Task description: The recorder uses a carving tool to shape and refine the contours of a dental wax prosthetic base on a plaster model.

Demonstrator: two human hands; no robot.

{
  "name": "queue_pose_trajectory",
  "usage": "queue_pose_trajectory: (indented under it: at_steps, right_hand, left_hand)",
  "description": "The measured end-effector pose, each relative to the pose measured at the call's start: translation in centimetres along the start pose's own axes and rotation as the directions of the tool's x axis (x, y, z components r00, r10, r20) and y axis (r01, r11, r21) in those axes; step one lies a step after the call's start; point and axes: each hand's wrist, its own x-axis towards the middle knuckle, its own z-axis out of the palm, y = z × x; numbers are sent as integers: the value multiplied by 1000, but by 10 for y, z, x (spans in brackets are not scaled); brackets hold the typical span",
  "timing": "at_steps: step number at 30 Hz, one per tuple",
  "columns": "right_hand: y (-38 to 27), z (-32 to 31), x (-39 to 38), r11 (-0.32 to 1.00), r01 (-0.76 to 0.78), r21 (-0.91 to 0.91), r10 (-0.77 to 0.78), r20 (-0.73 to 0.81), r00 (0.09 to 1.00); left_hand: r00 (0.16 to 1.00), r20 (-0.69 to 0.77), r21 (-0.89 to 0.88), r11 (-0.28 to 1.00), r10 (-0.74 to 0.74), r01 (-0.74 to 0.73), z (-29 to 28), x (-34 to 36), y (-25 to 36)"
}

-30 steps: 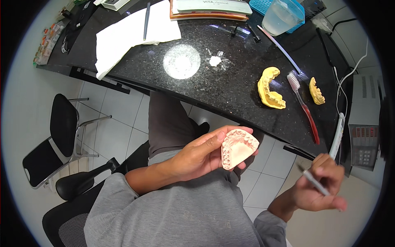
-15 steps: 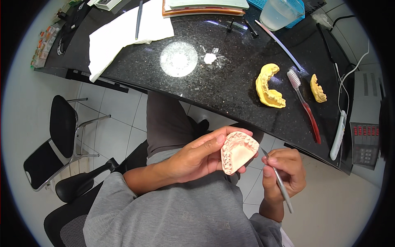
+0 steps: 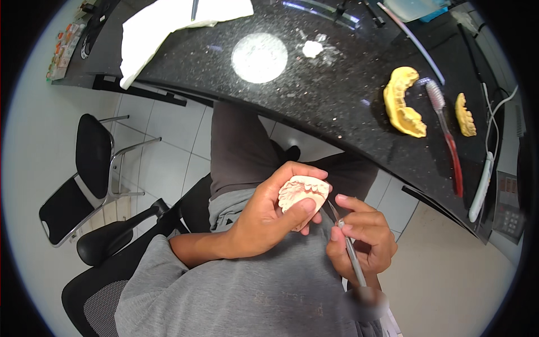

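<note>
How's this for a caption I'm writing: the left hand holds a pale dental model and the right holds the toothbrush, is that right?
Not quite: the head view shows the right hand holding a slim metal tool; the toothbrush lies on the dark counter. The left hand does hold the dental model.

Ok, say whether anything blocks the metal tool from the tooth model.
Nothing visible does: the right hand points the metal tool toward the tooth model; the left hand has fingertips close by. Contact is unclear.
</note>
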Motion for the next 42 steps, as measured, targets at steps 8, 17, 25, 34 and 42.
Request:
queue_pose_trajectory:
  at_steps: [8,17,25,34,42]
  right_hand:
    - [5,19,-2,999,-50,19,49,57,997]
    - [5,26,-5,998,-63,6,63,83,995]
    - [7,26,-4,998,-66,23,64,74,995]
    - [11,31,-3,997,-78,16,77,57,995]
    - [30,41,-18,993,-115,40,112,71,991]
  left_hand:
    - [982,-160,139,987,103,-81,1,-7,-8]
    - [971,-177,270,957,161,-109,1,-8,-7]
    - [972,-167,260,958,165,-118,-1,-8,-11]
    - [959,-191,325,935,208,-138,-5,-5,-17]
    - [970,-228,228,973,87,-34,-15,-2,-32]
